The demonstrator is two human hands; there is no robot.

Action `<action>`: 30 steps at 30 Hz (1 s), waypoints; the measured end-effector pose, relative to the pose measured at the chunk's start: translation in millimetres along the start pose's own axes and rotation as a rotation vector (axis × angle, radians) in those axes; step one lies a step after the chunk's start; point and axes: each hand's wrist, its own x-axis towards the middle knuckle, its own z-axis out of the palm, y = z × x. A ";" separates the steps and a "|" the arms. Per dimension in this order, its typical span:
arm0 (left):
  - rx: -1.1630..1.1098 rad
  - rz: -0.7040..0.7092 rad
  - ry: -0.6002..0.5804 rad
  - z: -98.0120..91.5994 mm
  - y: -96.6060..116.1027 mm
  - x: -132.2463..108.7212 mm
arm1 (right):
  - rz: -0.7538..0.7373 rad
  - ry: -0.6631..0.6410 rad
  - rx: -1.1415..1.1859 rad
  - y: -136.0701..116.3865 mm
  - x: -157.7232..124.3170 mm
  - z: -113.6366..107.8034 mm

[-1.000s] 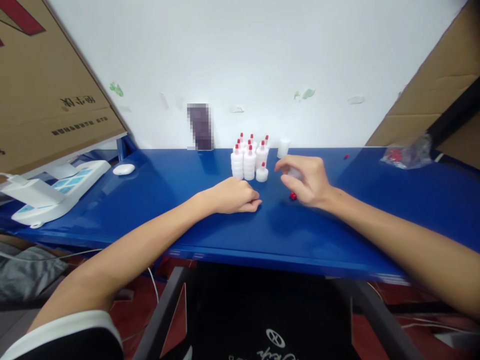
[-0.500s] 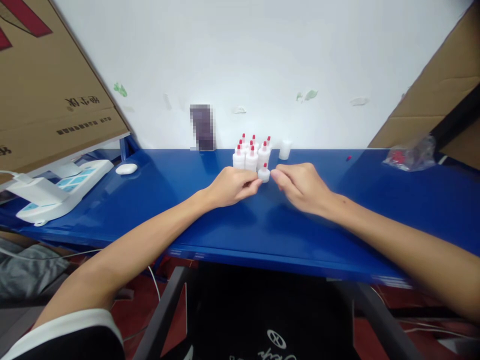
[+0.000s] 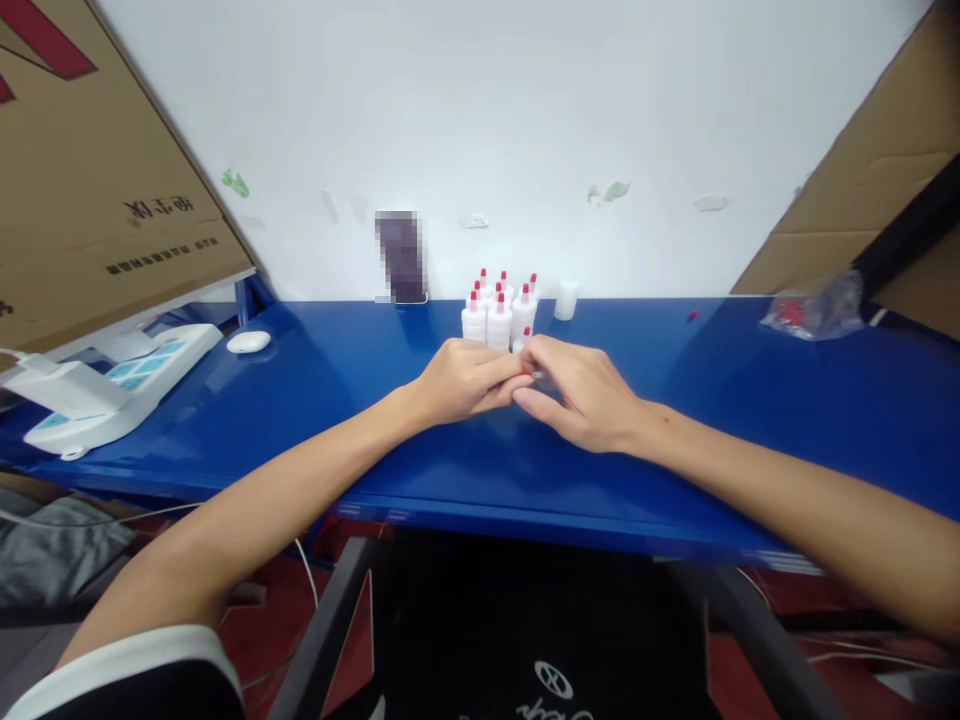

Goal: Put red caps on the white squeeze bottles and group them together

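The long blue desk across the frame has a smooth, glossy coat. At centre, the white cylindrical bottles with red pointed tips look like smooth, faintly translucent plastic. Right of frame, a clear bag is crinkled, shiny plastic film. Upper left, the brown printed box is matt cardboard; below it, the white power strip is smooth hard plastic. Lower left, the grey cloth looks soft and rumpled.
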 end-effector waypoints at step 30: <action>-0.226 -0.198 -0.672 4.0 -4.1 -4.5 | 0.280 0.259 0.241 53.0 9.2 -15.1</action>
